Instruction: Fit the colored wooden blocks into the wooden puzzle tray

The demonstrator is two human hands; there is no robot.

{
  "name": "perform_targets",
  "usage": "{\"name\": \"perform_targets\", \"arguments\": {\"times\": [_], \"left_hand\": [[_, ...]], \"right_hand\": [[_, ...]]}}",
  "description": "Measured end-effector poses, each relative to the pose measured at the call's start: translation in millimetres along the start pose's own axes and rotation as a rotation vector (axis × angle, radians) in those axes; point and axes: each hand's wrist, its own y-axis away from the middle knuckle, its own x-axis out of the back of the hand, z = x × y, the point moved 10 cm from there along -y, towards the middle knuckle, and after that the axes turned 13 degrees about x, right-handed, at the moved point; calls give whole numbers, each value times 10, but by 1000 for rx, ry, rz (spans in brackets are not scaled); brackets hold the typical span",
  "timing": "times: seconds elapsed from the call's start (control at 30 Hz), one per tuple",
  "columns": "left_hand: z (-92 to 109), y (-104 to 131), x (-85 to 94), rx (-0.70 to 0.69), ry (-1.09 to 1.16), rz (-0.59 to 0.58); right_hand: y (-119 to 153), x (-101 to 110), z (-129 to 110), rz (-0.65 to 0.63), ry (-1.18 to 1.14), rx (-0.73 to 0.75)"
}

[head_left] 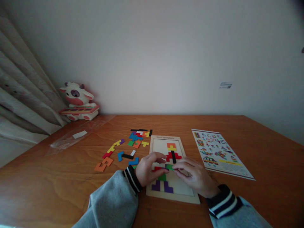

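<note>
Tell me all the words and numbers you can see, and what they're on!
None can be read for sure:
Pale board: tiny marks along its top edge, too small to read.
Printed sheet: lines of print among coloured pictures, too small and blurred.
Sticker on the wall: print and a dark square, too blurred.
White slip: no writing I can make out.

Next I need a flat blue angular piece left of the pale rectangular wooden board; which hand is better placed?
Probably the left hand: it is beside the nearest blue piece; the right hand is farther off, over the right side of the board.
</note>
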Motion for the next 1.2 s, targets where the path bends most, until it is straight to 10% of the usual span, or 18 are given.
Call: {"name": "perform_targets", "arguments": {"times": [0.47, 1.2], "left_hand": [[-69, -37, 120, 6, -299, 173], [-23, -22, 99, -51, -309, 178]], "right_hand": [[286, -40, 179, -219, 5, -162], [298, -161, 304, -193, 59, -132]]}}
